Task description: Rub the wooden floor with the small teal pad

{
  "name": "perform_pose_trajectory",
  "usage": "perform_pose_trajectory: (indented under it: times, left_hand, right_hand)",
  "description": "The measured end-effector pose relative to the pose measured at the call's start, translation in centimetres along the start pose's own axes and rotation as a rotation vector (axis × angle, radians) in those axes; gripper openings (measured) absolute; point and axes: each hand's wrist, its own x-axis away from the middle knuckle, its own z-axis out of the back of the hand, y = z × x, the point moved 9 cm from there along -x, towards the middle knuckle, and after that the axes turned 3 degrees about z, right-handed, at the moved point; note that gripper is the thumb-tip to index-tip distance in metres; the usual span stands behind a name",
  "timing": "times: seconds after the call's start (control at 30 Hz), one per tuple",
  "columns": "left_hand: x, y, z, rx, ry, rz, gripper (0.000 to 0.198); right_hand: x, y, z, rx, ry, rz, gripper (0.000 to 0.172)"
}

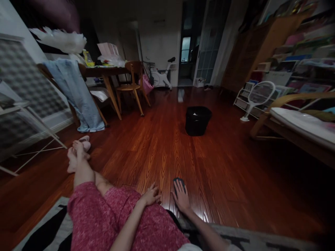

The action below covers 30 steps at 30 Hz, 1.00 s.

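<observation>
My left hand (151, 196) lies on my lap over the pink-red patterned shorts (157, 226), its fingers apart and nothing in it. To its right, my right hand (181, 197) is palm down with its fingers laid over a small dark rounded object (175, 182). The object resembles a computer mouse, but its kind cannot be made out. It shows around and between the fingers, against the wooden floor. Farther forward a black bin (198, 122) stands upright, apart from both hands.
At left are a wooden table (104, 71), a chair (133, 82) and light blue trousers (74, 94) hanging down. Pink slippers (85, 142) lie by my crossed feet. A white racket (260, 94) and a wooden-armed seat (303, 122) are right. An exercise bike (162, 76) stands far back.
</observation>
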Motion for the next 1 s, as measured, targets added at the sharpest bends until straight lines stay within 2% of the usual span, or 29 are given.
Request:
perform_pose_trajectory:
  times: [0.13, 0.2, 0.27, 0.37, 0.53, 0.63, 0.73, 0.83, 1.0]
  left_hand:
    - [-0.1, 0.1, 0.1, 0.001, 0.008, -0.009, 0.078]
    - [-0.1, 0.1, 0.1, 0.005, 0.006, -0.006, 0.079]
    - [0.0, 0.2, 0.1, 0.002, 0.002, 0.003, 0.079]
    - [0.0, 0.4, 0.2, -0.012, -0.001, -0.001, 0.076]
    - [0.0, 0.6, 0.1, 0.000, 0.001, -0.021, 0.075]
    - [-0.1, 0.4, 0.0, 0.012, 0.009, -0.028, 0.079]
    - [-0.3, 0.2, -0.1, 0.022, 0.010, -0.033, 0.079]
    - [-0.4, 0.0, -0.3, 0.009, 0.000, -0.024, 0.079]
    - [-0.4, 0.1, -0.1, -0.011, 0.014, -0.020, 0.078]
  right_hand:
    - [-6.3, 1.0, 2.1, 0.005, 0.001, -0.092, 0.061]
    - [-8.0, 1.2, 2.5, 0.007, -0.011, -0.145, 0.061]
    - [-8.4, 1.2, 2.4, 0.007, -0.019, -0.173, 0.061]
    - [-6.6, 0.8, 1.6, 0.001, 0.004, -0.129, 0.061]
    - [0.2, -0.5, -0.7, -0.006, -0.027, 0.061, 0.060]
    - [3.7, -1.0, -1.5, -0.005, -0.037, 0.091, 0.061]
    - [4.4, -1.0, -1.9, 0.002, -0.018, 0.072, 0.060]
    - [2.0, -1.3, -1.7, -0.013, -0.014, 0.090, 0.060]
    - [-5.4, -1.3, -0.2, -0.020, -0.036, 0.033, 0.061]
